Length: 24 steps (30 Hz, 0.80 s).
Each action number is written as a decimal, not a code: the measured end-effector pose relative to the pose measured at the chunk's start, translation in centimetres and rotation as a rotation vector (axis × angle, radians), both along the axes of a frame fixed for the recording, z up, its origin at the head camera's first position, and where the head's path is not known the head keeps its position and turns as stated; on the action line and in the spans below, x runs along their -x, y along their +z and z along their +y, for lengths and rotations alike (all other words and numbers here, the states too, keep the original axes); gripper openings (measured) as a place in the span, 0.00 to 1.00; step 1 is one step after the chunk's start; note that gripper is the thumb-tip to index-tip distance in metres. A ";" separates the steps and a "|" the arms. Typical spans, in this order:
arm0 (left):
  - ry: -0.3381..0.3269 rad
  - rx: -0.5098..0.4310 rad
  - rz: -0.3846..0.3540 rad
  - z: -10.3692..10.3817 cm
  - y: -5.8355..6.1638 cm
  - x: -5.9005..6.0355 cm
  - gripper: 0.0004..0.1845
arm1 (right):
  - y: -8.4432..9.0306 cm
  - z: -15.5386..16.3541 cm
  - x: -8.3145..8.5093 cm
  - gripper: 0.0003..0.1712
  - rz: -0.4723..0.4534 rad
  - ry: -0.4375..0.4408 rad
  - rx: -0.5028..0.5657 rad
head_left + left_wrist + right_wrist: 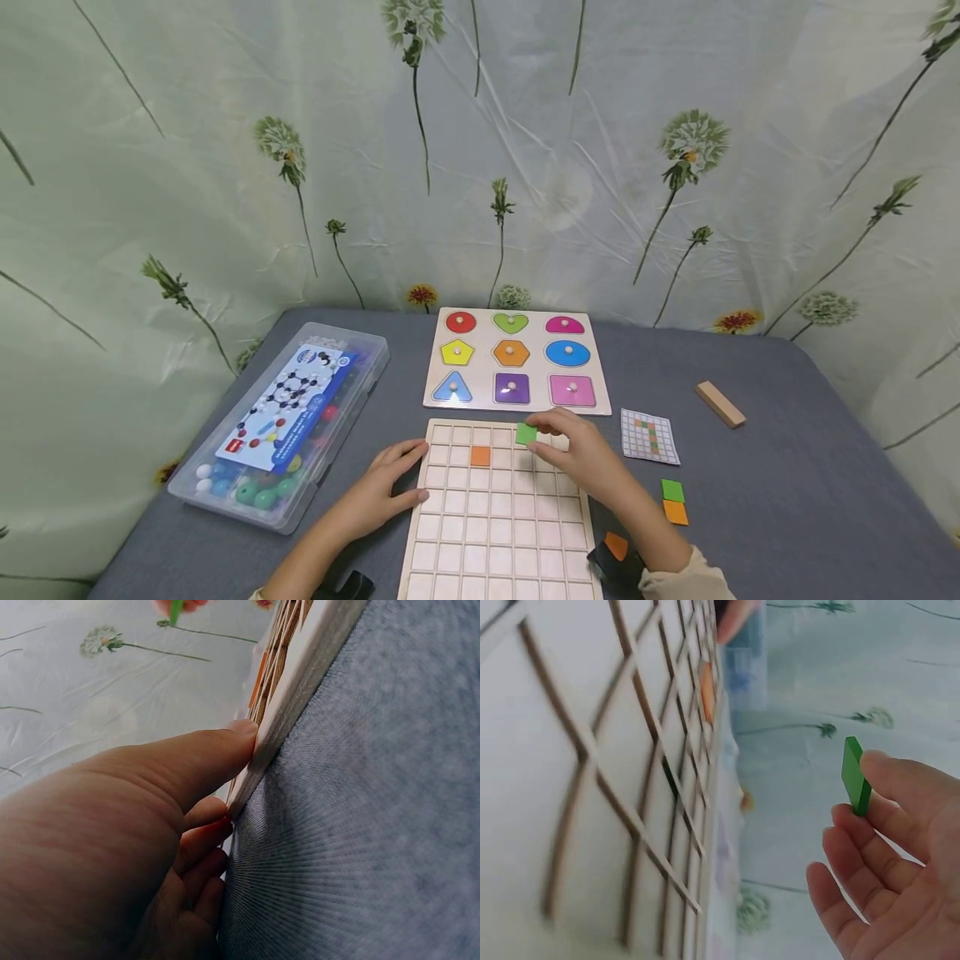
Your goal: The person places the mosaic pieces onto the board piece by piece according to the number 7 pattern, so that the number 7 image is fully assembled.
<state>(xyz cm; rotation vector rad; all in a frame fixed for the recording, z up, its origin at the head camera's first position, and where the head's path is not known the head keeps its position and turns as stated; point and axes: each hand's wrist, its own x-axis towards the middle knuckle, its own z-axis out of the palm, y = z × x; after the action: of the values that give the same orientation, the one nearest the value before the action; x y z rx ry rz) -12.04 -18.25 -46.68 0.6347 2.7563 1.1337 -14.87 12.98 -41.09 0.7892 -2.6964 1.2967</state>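
Note:
Between thumb and fingers my right hand point(573, 446) pinches a green square tile point(853, 776), held above the upper part of a wooden grid board point(476, 525). An orange square tile point(481, 456) lies in one of the board's cells. My left hand point(382, 492) touches the board's left edge. In the left wrist view the thumb point(202, 757) presses against that edge, with the other fingers partly hidden beyond it. To the board's right is a small printed pattern card point(650, 437) with a coloured grid.
Right of the board lie a green tile point(672, 491) and an orange tile point(675, 512). A wooden block point(720, 405) sits farther back. Behind the board is a shape puzzle point(517, 360) with knobbed pieces. At left stands a clear plastic case point(300, 508) of coloured balls.

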 end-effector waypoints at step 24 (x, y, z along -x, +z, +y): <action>-0.002 -0.003 0.001 0.1 0.0 0.0 0.37 | -3.7 -2.6 1.3 0.13 -0.089 0.062 -0.124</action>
<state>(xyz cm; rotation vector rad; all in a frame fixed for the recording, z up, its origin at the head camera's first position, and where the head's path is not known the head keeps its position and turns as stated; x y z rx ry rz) -12.05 -18.19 -46.65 0.6380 2.7553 1.1375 -16.15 10.39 -44.82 0.8533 -2.8685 1.2136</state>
